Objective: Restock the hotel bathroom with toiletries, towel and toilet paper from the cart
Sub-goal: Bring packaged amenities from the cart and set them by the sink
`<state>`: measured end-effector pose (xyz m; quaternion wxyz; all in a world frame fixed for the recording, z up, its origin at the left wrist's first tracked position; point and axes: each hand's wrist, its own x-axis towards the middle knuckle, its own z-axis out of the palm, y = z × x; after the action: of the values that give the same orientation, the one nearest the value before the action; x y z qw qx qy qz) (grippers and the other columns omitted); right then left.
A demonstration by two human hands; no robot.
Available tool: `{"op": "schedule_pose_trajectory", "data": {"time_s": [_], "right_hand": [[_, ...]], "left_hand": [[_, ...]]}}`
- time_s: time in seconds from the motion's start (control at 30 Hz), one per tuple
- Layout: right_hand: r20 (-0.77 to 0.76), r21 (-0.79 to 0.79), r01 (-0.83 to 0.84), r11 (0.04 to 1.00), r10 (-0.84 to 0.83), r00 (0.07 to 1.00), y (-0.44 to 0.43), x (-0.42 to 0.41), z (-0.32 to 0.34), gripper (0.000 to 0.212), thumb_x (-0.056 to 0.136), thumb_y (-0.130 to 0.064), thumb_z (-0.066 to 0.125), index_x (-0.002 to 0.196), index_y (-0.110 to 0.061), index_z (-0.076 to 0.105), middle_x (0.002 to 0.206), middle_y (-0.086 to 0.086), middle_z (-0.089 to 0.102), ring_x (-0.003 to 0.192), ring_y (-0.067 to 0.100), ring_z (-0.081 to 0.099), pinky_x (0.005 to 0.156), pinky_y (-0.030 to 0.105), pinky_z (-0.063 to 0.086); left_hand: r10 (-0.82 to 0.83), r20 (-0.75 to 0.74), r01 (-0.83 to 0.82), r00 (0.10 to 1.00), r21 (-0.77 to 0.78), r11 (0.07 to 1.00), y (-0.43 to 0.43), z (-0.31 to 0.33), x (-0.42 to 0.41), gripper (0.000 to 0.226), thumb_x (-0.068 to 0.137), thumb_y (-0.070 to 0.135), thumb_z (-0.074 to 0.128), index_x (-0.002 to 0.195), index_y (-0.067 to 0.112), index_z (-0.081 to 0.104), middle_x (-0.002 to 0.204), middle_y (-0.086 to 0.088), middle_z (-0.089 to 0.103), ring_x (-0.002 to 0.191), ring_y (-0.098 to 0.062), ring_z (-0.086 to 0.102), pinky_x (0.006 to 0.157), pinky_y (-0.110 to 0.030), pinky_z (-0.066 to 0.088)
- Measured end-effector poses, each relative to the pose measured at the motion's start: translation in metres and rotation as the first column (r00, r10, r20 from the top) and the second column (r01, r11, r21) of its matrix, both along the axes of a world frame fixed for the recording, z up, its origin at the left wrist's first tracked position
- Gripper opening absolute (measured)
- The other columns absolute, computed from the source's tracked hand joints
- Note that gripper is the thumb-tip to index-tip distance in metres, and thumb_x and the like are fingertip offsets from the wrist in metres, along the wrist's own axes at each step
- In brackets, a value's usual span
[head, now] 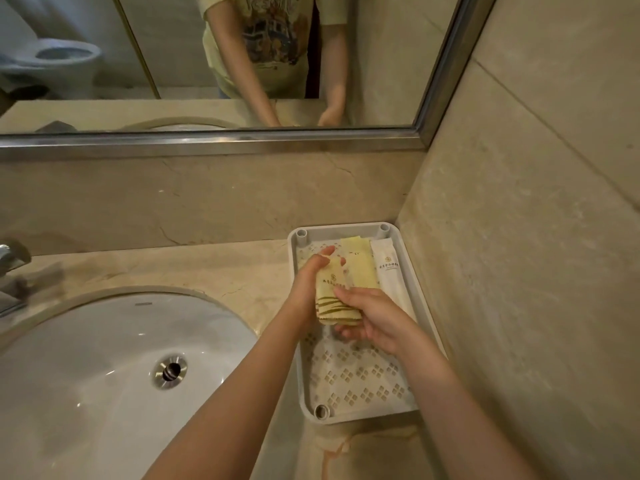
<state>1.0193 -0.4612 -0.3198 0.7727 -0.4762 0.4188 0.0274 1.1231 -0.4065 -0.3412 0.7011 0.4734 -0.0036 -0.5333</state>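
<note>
In the head view, the grey tray (292,251) is set right of centre, just beside the marble wall (519,237); its perforated lower half is uncovered. Over its upper part a yellow sachet (329,292) is gripped by curled fingers of the left hand (308,282) and the right hand (374,320). Another yellow sachet (360,268) and a white sachet (388,271) are laid at its upper right. A sink (104,368) is sunk into the counter (207,268) at lower left.

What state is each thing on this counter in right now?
Striped yellow packet, held over the tray by both hands.
Left hand, grips the packet's upper end.
Right hand, holds its lower end.
Plain yellow packet, lying in the tray.
White packet, lying along the tray's right wall.
</note>
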Motion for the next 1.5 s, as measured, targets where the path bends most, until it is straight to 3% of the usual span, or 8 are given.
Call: {"op": "schedule_pose_trajectory", "data": {"time_s": [0.13, 0.27, 0.43, 0.6, 0.83, 1.03, 1.2, 1.5], "right_hand": [[-0.056, -0.174, 0.197, 0.965, -0.21, 0.976, -0.011, 0.014, -0.019, 0.019, 0.091, -0.017, 0.059, 0.106, -0.005, 0.062, 0.081, 0.008, 0.067, 0.05, 0.016, 0.061, 0.042, 0.02, 0.05], [-0.16, -0.369, 0.135, 0.92, -0.206, 0.965, -0.012, 0.05, -0.037, 0.023, 0.094, -0.02, 0.054, 0.114, -0.01, 0.061, 0.1, 0.011, 0.067, 0.071, 0.025, 0.064, 0.05, 0.028, 0.054], [-0.174, -0.478, 0.072, 0.876, -0.175, 0.969, -0.005, 0.074, -0.043, 0.03, 0.094, -0.024, 0.053, 0.122, -0.014, 0.052, 0.104, 0.006, 0.064, 0.074, 0.025, 0.062, 0.056, 0.032, 0.05], [-0.339, -0.799, -0.193, 0.569, -0.161, 0.927, -0.001, 0.072, -0.047, 0.045, 0.093, -0.039, 0.048, 0.136, -0.031, 0.04, 0.119, 0.005, 0.061, 0.106, 0.028, 0.059, 0.082, 0.035, 0.046], [-0.373, -0.836, -0.277, 0.474, -0.122, 0.92, -0.004, 0.062, -0.049, 0.047, 0.096, -0.035, 0.044, 0.14, -0.021, 0.035, 0.128, 0.01, 0.05, 0.112, 0.03, 0.054, 0.088, 0.039, 0.046], [-0.26, -0.831, -0.143, 0.538, -0.147, 0.954, -0.004, 0.048, -0.041, 0.038, 0.094, -0.014, 0.046, 0.131, -0.018, 0.045, 0.115, 0.009, 0.059, 0.096, 0.022, 0.059, 0.08, 0.032, 0.046], [-0.229, -0.661, 0.016, 0.75, -0.221, 0.948, -0.001, 0.036, -0.026, 0.031, 0.091, -0.007, 0.043, 0.119, -0.016, 0.054, 0.072, -0.003, 0.054, 0.07, 0.022, 0.056, 0.063, 0.031, 0.046], [-0.16, -0.608, 0.103, 0.787, -0.249, 0.955, 0.025, 0.012, -0.001, 0.027, 0.089, -0.006, 0.044, 0.105, -0.016, 0.063, 0.069, -0.004, 0.055, 0.058, 0.016, 0.054, 0.049, 0.025, 0.041]], "left_hand": [[-0.12, 0.5, -0.055, 0.857, 0.321, 0.945, 0.003, -0.005, 0.01, 0.054, 0.091, 0.017, 0.054, 0.141, 0.013, 0.033, 0.127, -0.01, 0.055, 0.111, -0.025, 0.058, 0.091, -0.032, 0.047], [-0.337, 0.803, -0.073, 0.492, 0.424, 0.903, 0.012, -0.007, 0.017, 0.064, 0.091, 0.003, 0.049, 0.148, 0.014, 0.022, 0.145, -0.006, 0.039, 0.128, -0.021, 0.044, 0.095, -0.023, 0.039], [-0.606, 0.794, -0.091, -0.042, 0.601, 0.794, 0.022, -0.014, 0.027, 0.057, 0.092, 0.008, 0.042, 0.146, 0.009, 0.026, 0.153, -0.01, 0.028, 0.14, -0.023, 0.028, 0.113, -0.032, 0.022], [-0.782, 0.56, -0.177, -0.273, 0.77, 0.613, 0.023, -0.022, 0.027, 0.05, 0.099, 0.016, 0.034, 0.147, 0.013, 0.021, 0.158, -0.006, 0.01, 0.147, -0.021, 0.005, 0.117, -0.045, 0.004], [-0.793, 0.514, -0.231, -0.327, 0.77, 0.595, 0.01, -0.018, 0.028, 0.046, 0.095, 0.013, 0.042, 0.14, 0.015, 0.029, 0.153, -0.011, 0.019, 0.142, -0.021, 0.023, 0.115, -0.053, 0.002], [-0.819, 0.469, -0.232, -0.331, 0.801, 0.552, 0.008, -0.005, 0.025, 0.055, 0.091, 0.011, 0.049, 0.141, 0.017, 0.027, 0.154, -0.012, 0.014, 0.143, -0.026, 0.017, 0.114, -0.058, 0.003], [-0.821, 0.552, -0.211, -0.146, 0.794, 0.571, 0.025, 0.011, 0.016, 0.056, 0.09, 0.007, 0.049, 0.141, 0.02, 0.031, 0.155, -0.01, 0.015, 0.144, -0.027, 0.016, 0.111, -0.062, 0.002], [-0.748, 0.663, -0.204, 0.03, 0.737, 0.644, 0.056, 0.03, -0.005, 0.051, 0.09, 0.001, 0.043, 0.136, 0.023, 0.04, 0.144, -0.006, 0.036, 0.132, -0.028, 0.035, 0.109, -0.059, 0.017]]}}
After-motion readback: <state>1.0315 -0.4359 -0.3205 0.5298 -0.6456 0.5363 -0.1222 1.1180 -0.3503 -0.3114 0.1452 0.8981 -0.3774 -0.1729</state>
